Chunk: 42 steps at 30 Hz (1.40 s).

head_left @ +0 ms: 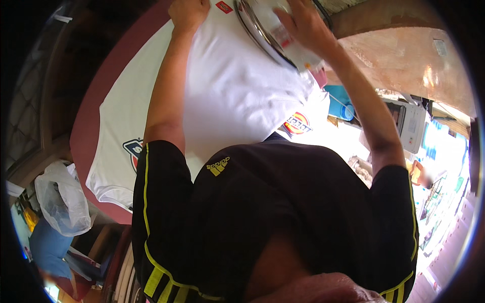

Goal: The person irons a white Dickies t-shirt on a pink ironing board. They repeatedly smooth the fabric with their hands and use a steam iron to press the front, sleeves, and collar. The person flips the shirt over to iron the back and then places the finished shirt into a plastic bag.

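Note:
A white shirt [227, 91] with printed badges is spread over a maroon ironing board [88, 111]. At the top, my left hand [189, 14] is closed on the shirt's cloth beside a small red label [224, 7]. Right of it, a clothes iron [262, 35] with a shiny metal rim is at the shirt, its pale body partly see-through or washed out by glare. My right hand [305, 30] is wrapped round the iron's upper part, somewhat blurred; the handle itself is mostly hidden. Some wrinkles show in the cloth below the iron.
A clear plastic bag [63, 199] hangs at the left, near a person in blue [50, 247]. Brown rounded furniture [404, 65] stands at the upper right. Below it are a blue container [339, 103] and a white appliance [413, 126]. Another person [420, 174] is far right.

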Each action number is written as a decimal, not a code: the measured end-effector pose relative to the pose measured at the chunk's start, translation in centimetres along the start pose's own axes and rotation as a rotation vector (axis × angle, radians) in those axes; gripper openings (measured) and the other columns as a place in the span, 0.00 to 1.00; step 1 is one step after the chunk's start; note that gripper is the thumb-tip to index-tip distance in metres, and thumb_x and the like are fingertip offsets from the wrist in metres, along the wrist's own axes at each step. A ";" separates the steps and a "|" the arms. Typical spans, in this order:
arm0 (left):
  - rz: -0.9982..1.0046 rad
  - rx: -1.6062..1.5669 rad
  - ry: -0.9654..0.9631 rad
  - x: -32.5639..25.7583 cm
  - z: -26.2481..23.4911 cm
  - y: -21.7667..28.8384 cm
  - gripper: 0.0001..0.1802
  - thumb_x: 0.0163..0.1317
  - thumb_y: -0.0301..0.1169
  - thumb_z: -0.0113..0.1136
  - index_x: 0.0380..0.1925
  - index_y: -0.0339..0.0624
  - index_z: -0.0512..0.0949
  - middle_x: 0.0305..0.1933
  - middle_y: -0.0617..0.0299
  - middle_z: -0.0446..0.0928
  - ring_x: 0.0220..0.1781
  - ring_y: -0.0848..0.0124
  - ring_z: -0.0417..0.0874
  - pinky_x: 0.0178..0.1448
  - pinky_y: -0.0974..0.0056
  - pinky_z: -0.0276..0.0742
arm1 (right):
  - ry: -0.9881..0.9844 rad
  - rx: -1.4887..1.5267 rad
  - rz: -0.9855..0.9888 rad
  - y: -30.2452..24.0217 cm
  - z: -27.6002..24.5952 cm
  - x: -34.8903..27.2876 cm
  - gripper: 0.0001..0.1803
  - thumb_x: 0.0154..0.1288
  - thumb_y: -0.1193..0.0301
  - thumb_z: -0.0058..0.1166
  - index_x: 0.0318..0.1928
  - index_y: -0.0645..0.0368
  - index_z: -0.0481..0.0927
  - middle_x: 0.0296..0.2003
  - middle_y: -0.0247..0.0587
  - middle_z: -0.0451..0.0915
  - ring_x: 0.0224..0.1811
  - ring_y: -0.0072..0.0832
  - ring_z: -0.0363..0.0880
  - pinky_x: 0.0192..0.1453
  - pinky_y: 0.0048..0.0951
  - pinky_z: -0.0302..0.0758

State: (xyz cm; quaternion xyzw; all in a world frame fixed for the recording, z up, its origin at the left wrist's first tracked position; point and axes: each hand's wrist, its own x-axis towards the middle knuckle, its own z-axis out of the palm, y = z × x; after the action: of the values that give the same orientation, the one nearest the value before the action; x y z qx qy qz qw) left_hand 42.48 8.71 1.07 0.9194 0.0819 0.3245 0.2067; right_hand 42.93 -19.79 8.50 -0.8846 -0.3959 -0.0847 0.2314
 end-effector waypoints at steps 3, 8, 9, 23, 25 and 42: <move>0.045 -0.034 0.026 0.0 0.9 -0.4 0.09 0.66 0.37 0.59 0.33 0.44 0.77 0.33 0.51 0.82 0.38 0.50 0.84 0.42 0.47 0.77 | 0.038 0.101 -0.001 -3.3 -2.5 -5.4 0.16 0.71 0.71 0.58 0.54 0.63 0.72 0.27 0.58 0.80 0.26 0.57 0.81 0.29 0.47 0.77; 0.069 -0.037 0.045 -0.1 1.9 -1.0 0.09 0.66 0.37 0.59 0.33 0.45 0.77 0.32 0.51 0.82 0.35 0.50 0.84 0.39 0.46 0.77 | 0.033 0.182 0.075 -3.9 -2.4 -6.0 0.11 0.72 0.69 0.58 0.46 0.63 0.73 0.25 0.56 0.79 0.24 0.53 0.82 0.24 0.44 0.73; 0.059 -0.033 0.048 -0.1 1.9 -0.9 0.09 0.66 0.37 0.59 0.33 0.45 0.77 0.32 0.51 0.82 0.35 0.50 0.84 0.39 0.46 0.77 | 0.100 0.180 0.006 -3.6 -1.5 -4.3 0.11 0.71 0.69 0.59 0.46 0.63 0.74 0.26 0.56 0.80 0.25 0.52 0.82 0.25 0.44 0.73; -0.188 0.299 -0.270 -6.4 -8.5 -6.3 0.21 0.66 0.58 0.56 0.37 0.54 0.79 0.32 0.60 0.85 0.38 0.55 0.86 0.38 0.47 0.79 | 0.069 -0.002 0.088 0.9 7.3 17.3 0.27 0.75 0.53 0.47 0.45 0.71 0.75 0.40 0.75 0.80 0.44 0.69 0.80 0.49 0.61 0.75; -0.210 0.287 -0.178 -7.3 -9.2 -6.8 0.21 0.67 0.58 0.57 0.34 0.53 0.79 0.27 0.62 0.83 0.34 0.55 0.85 0.35 0.49 0.77 | 0.077 0.041 0.075 -0.1 7.3 16.5 0.27 0.75 0.53 0.47 0.45 0.73 0.75 0.41 0.76 0.79 0.44 0.70 0.80 0.50 0.60 0.76; -0.201 0.289 0.012 -7.8 -9.4 -6.5 0.17 0.65 0.47 0.61 0.31 0.44 0.79 0.29 0.51 0.83 0.36 0.50 0.84 0.41 0.47 0.77 | -0.156 -0.055 -0.171 -2.9 3.5 8.7 0.29 0.74 0.55 0.48 0.58 0.71 0.71 0.41 0.71 0.81 0.42 0.67 0.81 0.49 0.59 0.77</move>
State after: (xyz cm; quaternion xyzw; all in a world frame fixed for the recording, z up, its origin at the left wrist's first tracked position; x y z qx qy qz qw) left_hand 30.39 15.40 0.43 0.9247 0.2203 0.2926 0.1034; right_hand 46.53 -10.65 9.36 -0.8576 -0.4841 -0.0458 0.1676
